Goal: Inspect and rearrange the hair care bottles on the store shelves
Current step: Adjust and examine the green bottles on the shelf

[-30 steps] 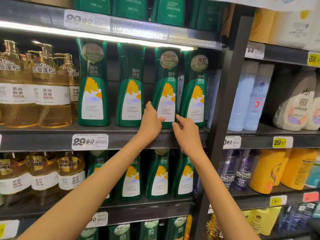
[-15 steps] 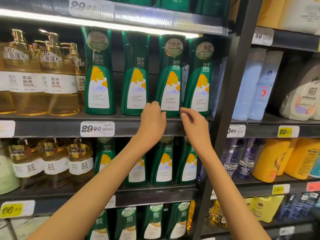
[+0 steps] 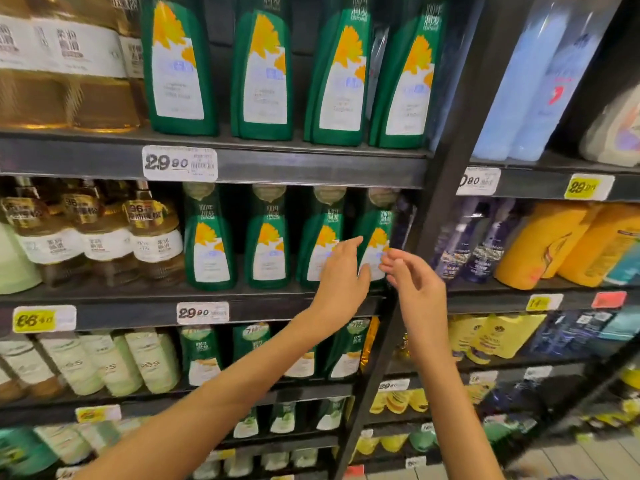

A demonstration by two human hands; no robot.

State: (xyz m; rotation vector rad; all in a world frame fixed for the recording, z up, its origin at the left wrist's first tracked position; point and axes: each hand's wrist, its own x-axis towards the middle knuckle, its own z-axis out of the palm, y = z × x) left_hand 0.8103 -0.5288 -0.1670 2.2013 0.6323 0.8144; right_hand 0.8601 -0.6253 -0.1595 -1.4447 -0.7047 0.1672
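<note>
Dark metal store shelving fills the view, and on its middle shelf four tall green plastic bottles with white and yellow leaf labels stand upright in a row, between amber pump bottles on the left and the black upright post on the right, above a white price tag. Both hands are raised to the right end of that row. The left hand has its grip apart, fingers straight and reaching across the third bottle toward the gap beside the fourth bottle; whether the fingertips touch plastic cannot be told through the blur. The right hand hangs just in front of the fourth bottle, its grip loosely curled and holding nothing. These bottles look full, so likely fairly heavy for their slim shape, with stiff, smooth walls that could slide in the fingers. They are tall on a narrow base and stand close together, so a nudge high up may tip one into its neighbour. Best hold is probably low, around the wider body, thumb on the label face and fingers behind
</note>
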